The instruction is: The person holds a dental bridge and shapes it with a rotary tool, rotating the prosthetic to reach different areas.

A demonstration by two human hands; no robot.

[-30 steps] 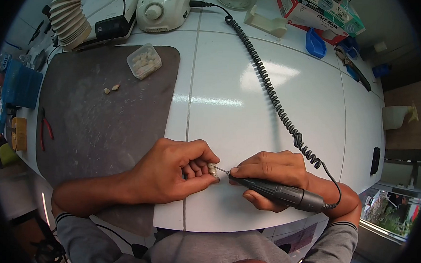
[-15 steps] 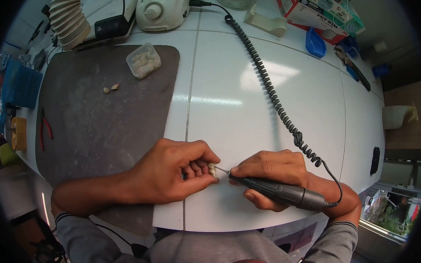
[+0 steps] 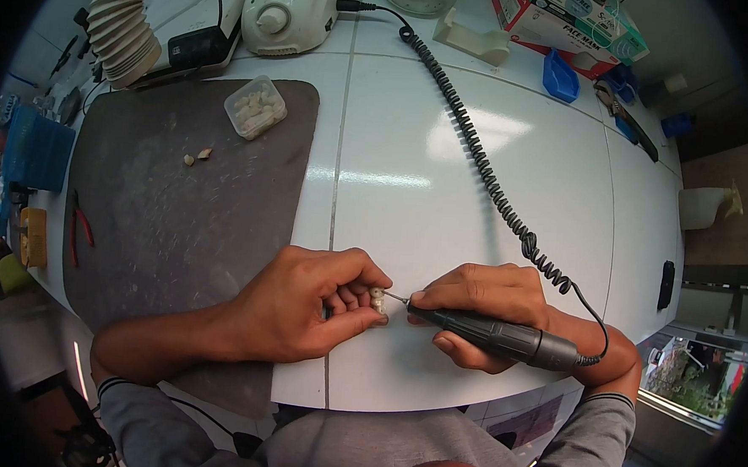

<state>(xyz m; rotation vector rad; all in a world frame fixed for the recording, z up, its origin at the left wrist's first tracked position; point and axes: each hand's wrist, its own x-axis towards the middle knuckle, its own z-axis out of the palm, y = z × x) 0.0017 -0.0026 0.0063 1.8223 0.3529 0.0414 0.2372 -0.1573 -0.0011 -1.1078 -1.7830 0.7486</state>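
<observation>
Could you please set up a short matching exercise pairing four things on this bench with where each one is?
Things:
1. handpiece
2. small tooth piece
3. clear tub
4. red-handled pliers

Places:
A. far end of the grey mat
B. pinched in the left hand
C. left of the mat
D. gripped in the right hand

Pairs: 1-D, 2-B, 3-A, 4-C

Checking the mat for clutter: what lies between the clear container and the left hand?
In the head view, two small pale pieces lie below the clear container; otherwise bare grey mat reaches the left hand.
</observation>
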